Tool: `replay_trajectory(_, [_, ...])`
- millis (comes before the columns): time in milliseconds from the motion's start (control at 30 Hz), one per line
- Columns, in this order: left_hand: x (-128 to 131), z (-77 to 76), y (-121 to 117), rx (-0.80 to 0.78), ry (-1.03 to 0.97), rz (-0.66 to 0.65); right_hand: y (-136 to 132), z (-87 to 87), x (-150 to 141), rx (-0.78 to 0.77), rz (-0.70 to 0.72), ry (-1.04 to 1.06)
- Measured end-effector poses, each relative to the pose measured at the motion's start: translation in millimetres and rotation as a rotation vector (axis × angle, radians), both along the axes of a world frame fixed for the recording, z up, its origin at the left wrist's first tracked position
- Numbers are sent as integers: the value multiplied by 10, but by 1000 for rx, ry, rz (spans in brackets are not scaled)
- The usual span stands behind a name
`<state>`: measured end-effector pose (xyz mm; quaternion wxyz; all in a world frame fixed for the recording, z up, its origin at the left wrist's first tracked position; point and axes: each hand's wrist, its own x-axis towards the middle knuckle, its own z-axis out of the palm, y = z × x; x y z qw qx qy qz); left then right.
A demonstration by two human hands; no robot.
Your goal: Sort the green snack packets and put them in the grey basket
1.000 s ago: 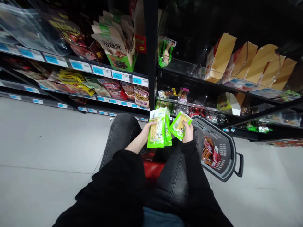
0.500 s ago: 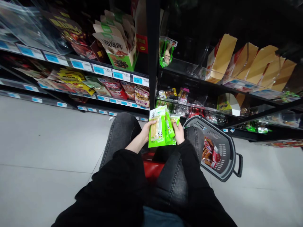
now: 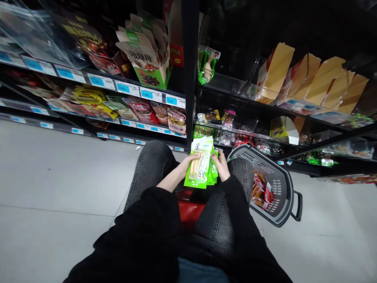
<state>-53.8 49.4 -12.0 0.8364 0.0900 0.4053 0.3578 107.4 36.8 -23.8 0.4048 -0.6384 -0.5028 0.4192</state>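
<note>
Several green-and-white snack packets [image 3: 196, 167] with clear windows and a panda print are held together above my lap. My left hand [image 3: 186, 165] grips them from the left side, its thumb lying over the front packet. From the right, my right hand [image 3: 221, 165] is closed on the packets at the back, thumb in front. The rest of its fingers go partly out of sight behind them. The front packet overlaps the others, so their exact number is hidden.
A grey shopping basket [image 3: 278, 188] with red snack packets [image 3: 260, 192] inside stands on the floor at my right. Ahead are black shelves with a green-and-white carton [image 3: 150, 59], pouches [image 3: 144, 110] and open cardboard boxes [image 3: 279, 70]. A dark post [image 3: 190, 74] divides them.
The packets have been drawn closer together and shifted slightly, the front one now covering more of those behind. My right hand has changed its hold a little. The basket has stayed put.
</note>
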Motion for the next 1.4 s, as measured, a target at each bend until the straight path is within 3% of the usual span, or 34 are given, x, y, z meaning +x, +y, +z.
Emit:
replay_trajectory(100, [28,-45,-12,86,62,43,-2,56,-8,-47,-27,-66])
replay_trajectory(300, [42,-176,-22,186,116,96,-29,121,-94,29,51,-265])
replay_trajectory(467, [37,-181,10,130,18,144,-14,64,-113,92,-1,-196])
replay_trajectory(667, [64,-143,22,117,-51,164,39,-106,-69,54,-40,13])
replay_trajectory(867, [69,-227,28,157,43,228,-12,32,-171,109,-173,-132])
replay_trajectory(1000, [57,-224,20,162,84,224,-30,72,-196,96,-125,-211])
replay_trajectory(1200, [63,-109,9,148,73,241,-33,65,-113,81,-164,-148])
replay_trajectory(1400, [3,-80,23,52,44,158,49,7,8,134,-315,-15])
